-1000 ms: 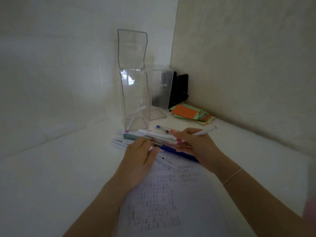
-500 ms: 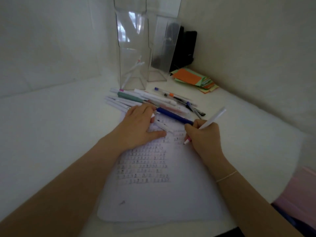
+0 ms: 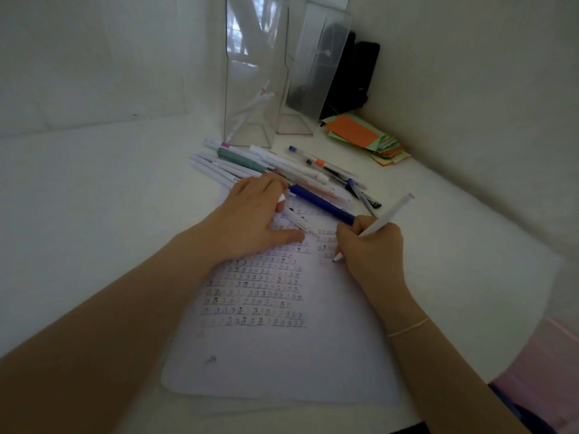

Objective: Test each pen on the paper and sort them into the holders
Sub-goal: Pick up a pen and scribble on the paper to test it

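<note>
My right hand (image 3: 371, 249) grips a white pen (image 3: 387, 220) in a writing hold, its tip touching the paper (image 3: 275, 355) beside rows of small test marks. My left hand (image 3: 250, 220) lies flat on the upper part of the sheet, a small white cap between its fingers. Several loose pens (image 3: 282, 170) lie in a heap just beyond the paper, a blue one (image 3: 322, 205) nearest my hands. Two tall clear holders stand behind them: the left holder (image 3: 250, 89) has two white pens leaning inside, and in the right holder (image 3: 313, 73) I see no pens.
A stack of orange and green paper notes (image 3: 365, 137) lies at the back right by the wall. A black object (image 3: 354, 76) stands in the corner behind the right holder. Walls close in at the left and right. A pink item (image 3: 545, 380) shows at the lower right edge.
My right hand carried the white pen from the heap down onto the paper and set its tip on the sheet. The head tilted down, so the holders shifted up in view.
</note>
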